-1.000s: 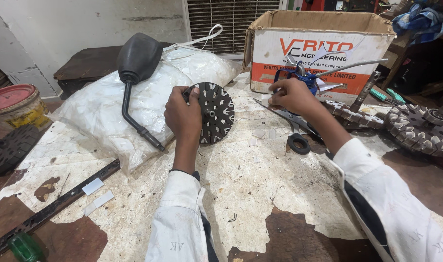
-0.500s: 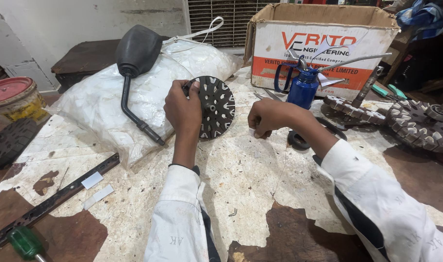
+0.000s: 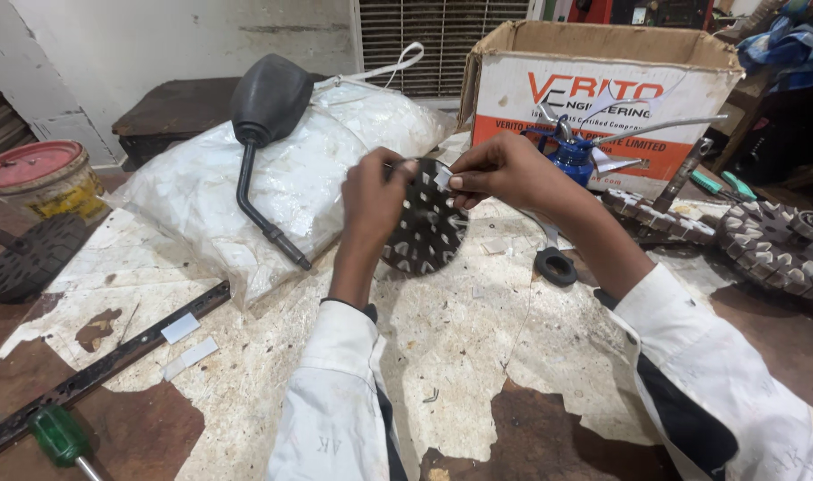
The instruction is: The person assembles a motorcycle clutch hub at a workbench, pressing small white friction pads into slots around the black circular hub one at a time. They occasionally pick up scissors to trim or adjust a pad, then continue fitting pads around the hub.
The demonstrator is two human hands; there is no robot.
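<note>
A black disc is held upright over the bench by the left hand; a small white piece is pinched against its upper rim by the right hand.

We see even, fairly bright indoor light, apparently from above, with soft, short shadows. Mild glare sits on the white plastic bag at upper left. Focus holds at centre; the corners stretch and soften slightly, wide-angle style.
</note>
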